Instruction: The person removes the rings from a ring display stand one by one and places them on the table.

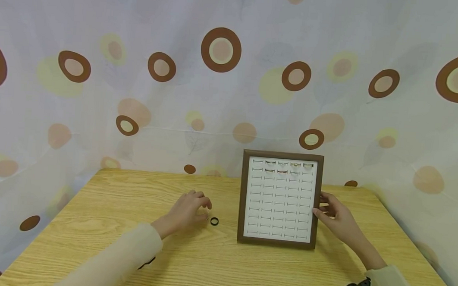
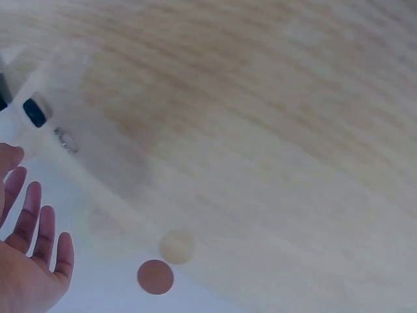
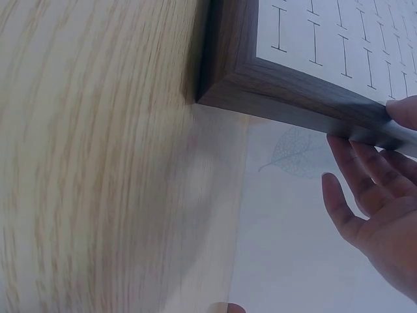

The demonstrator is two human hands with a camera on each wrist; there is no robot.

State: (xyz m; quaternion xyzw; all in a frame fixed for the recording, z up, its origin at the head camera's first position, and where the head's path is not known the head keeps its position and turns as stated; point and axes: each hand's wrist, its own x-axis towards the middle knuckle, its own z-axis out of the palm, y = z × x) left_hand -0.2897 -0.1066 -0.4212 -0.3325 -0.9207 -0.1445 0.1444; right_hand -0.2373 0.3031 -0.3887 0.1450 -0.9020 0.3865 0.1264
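On the wooden tabletop [image 1: 103, 240], near edge at 6 o'clock, two beige sleeves come in, left one from 7 o'clock, right one from 5 o'clock with a black wrist device. Left hand [image 1: 186, 212] rests just left of centre, fingers loosely curled toward the thumb, holding nothing that shows; in the left wrist view the fingers look straight and relaxed. Black ring [image 1: 214, 221] lies flat on the tabletop just beside that hand's fingertips, at its 3 o'clock; touching or apart, cannot tell. Ring display tray [image 1: 278, 242], dark wood frame with white slotted insert, lies right of centre, at 3 o'clock of the ring. Right hand [image 1: 335, 217] holds the tray's right frame edge, thumb on top, fingers spread along its outer side. A few rings sit in the tray's far top rows. Dotted curtain [image 1: 217, 73] hangs behind at 12 o'clock.
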